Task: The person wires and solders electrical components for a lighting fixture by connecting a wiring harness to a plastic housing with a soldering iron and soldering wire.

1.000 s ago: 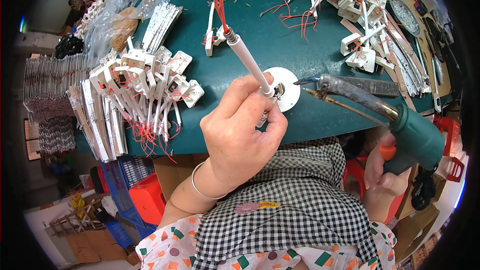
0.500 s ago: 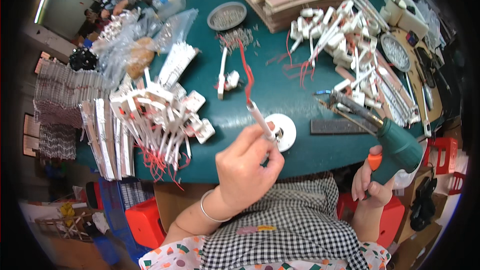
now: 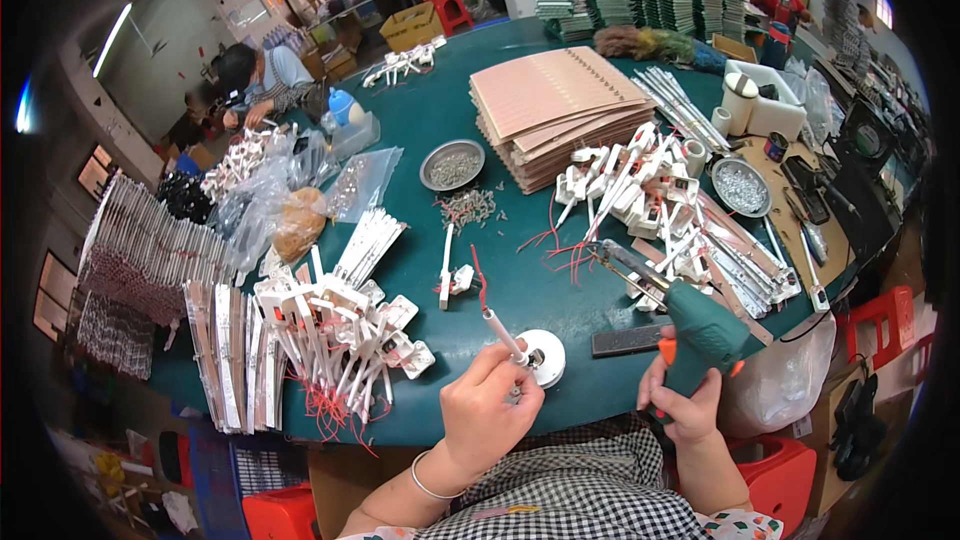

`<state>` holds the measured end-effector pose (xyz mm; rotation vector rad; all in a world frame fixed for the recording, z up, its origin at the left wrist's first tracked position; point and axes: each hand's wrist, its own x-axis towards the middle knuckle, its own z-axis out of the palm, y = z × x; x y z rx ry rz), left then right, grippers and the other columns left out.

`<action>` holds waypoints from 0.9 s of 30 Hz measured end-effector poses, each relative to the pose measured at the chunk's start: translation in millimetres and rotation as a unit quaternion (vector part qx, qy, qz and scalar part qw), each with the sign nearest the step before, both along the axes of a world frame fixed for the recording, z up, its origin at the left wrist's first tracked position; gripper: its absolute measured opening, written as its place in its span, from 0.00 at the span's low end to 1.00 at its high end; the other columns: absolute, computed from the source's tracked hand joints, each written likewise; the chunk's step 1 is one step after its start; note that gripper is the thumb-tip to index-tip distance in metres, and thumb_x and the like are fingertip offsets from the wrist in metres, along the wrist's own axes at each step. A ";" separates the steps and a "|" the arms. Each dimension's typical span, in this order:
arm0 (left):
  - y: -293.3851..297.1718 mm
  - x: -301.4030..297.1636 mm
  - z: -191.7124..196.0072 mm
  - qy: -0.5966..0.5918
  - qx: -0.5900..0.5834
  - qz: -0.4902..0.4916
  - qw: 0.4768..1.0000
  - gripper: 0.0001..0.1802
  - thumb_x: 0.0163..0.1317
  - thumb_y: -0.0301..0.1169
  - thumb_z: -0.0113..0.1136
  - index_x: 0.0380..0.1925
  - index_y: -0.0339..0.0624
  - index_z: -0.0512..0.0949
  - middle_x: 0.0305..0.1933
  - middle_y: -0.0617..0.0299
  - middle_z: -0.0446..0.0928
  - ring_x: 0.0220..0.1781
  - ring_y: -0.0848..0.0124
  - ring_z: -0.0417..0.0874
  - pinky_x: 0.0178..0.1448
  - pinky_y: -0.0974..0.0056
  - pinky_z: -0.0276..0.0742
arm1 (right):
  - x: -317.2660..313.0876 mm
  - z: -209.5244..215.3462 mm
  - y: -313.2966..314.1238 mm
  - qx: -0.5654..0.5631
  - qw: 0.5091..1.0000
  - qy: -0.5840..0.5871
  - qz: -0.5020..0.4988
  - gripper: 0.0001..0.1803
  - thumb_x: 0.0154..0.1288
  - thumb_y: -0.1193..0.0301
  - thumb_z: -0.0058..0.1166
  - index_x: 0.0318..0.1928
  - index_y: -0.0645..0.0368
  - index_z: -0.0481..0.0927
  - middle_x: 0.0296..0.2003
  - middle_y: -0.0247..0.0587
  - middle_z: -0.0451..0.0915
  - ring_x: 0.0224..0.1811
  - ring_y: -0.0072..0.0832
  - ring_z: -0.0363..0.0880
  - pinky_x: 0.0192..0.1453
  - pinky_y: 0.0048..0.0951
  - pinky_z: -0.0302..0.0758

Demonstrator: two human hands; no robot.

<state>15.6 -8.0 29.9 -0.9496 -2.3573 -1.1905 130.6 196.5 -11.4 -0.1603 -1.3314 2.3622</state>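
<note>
My left hand (image 3: 490, 405), wearing a bangle on the wrist, is closed around a slim white tube (image 3: 503, 333) held tilted. Red wires (image 3: 480, 280) stick out of its far end. Against the fingers, a round white disc (image 3: 547, 362) with a dark metal piece sits by the tube's lower end; whether they are joined I cannot tell. In my right hand (image 3: 685, 402) is a green soldering gun (image 3: 703, 323) with an orange trigger, its metal tip pointing far left, away from the tube. Beyond my left hand lies a small white part with a stick (image 3: 445, 275).
White wired parts are heaped at left (image 3: 340, 330) and right (image 3: 640, 190). A dark flat bar (image 3: 625, 342) lies near the gun. Farther back are a bowl of small metal pieces (image 3: 453, 166) and stacked pinkish boards (image 3: 555, 90). Another person (image 3: 280, 75) works at the far left.
The view has tilted up, showing more of the room. The soldering gun has come closer to my left hand, and the disc and tube stay in the left grip.
</note>
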 end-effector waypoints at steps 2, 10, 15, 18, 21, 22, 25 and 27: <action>-0.4 0.4 0.1 0.004 0.002 -0.001 1.000 0.07 0.42 0.16 0.66 0.22 0.37 0.78 0.40 0.53 0.84 0.32 0.63 0.87 0.33 0.65 0.83 | -3.3 -3.1 -3.6 0.016 1.000 0.009 0.001 0.40 0.52 0.80 0.65 0.65 0.65 0.62 0.29 0.40 0.74 0.28 0.32 0.80 0.31 0.31 0.79; 0.3 0.0 2.4 0.010 0.006 0.004 1.000 0.07 0.42 0.17 0.66 0.22 0.37 0.78 0.40 0.53 0.84 0.33 0.62 0.88 0.32 0.65 0.83 | -16.9 -11.3 -12.4 0.069 0.998 0.002 0.009 0.40 0.55 0.82 0.63 0.68 0.61 0.61 0.33 0.38 0.73 0.34 0.32 0.80 0.38 0.32 0.80; -2.7 4.8 1.6 0.000 0.006 0.002 1.000 0.07 0.42 0.17 0.66 0.22 0.37 0.78 0.40 0.52 0.84 0.33 0.61 0.88 0.33 0.64 0.84 | -24.8 -15.1 -15.9 0.129 0.992 0.009 0.005 0.40 0.53 0.85 0.59 0.68 0.61 0.59 0.36 0.35 0.70 0.42 0.34 0.80 0.52 0.39 0.77; -4.7 7.3 0.9 -0.004 0.000 0.002 1.000 0.07 0.42 0.17 0.66 0.22 0.37 0.78 0.40 0.52 0.84 0.33 0.61 0.88 0.33 0.64 0.84 | -33.1 -17.1 -18.8 0.177 0.984 0.027 -0.009 0.40 0.53 0.87 0.58 0.67 0.62 0.59 0.36 0.36 0.69 0.42 0.35 0.80 0.53 0.40 0.77; -3.1 5.7 1.6 -0.003 -0.002 0.005 1.000 0.07 0.43 0.17 0.66 0.23 0.36 0.78 0.40 0.50 0.83 0.32 0.60 0.87 0.34 0.64 0.83 | -41.4 -9.5 -25.1 0.145 0.989 0.006 -0.017 0.13 0.55 0.86 0.55 0.40 0.61 0.70 0.36 0.35 0.72 0.47 0.33 0.81 0.55 0.37 0.75; -3.8 4.2 2.2 -0.010 -0.003 0.006 1.000 0.07 0.43 0.16 0.66 0.23 0.36 0.78 0.40 0.50 0.83 0.32 0.59 0.87 0.35 0.63 0.83 | -47.5 -8.3 -26.6 0.151 0.988 0.018 -0.019 0.14 0.55 0.87 0.54 0.40 0.61 0.70 0.36 0.35 0.72 0.47 0.33 0.81 0.56 0.36 0.74; -1.5 0.8 2.0 -0.003 0.006 -0.005 1.000 0.07 0.43 0.16 0.65 0.23 0.36 0.78 0.40 0.49 0.83 0.35 0.58 0.87 0.38 0.63 0.82 | -58.0 -10.7 -26.7 0.176 0.984 0.024 -0.027 0.15 0.55 0.88 0.53 0.43 0.61 0.70 0.36 0.35 0.71 0.47 0.34 0.82 0.56 0.36 0.74; 0.2 1.1 2.2 0.002 0.011 -0.007 1.000 0.08 0.43 0.15 0.65 0.23 0.36 0.77 0.39 0.49 0.83 0.35 0.58 0.87 0.39 0.63 0.82 | -64.0 -13.6 -26.6 0.171 0.984 0.038 -0.025 0.17 0.56 0.90 0.50 0.45 0.62 0.69 0.38 0.35 0.71 0.49 0.35 0.82 0.57 0.37 0.74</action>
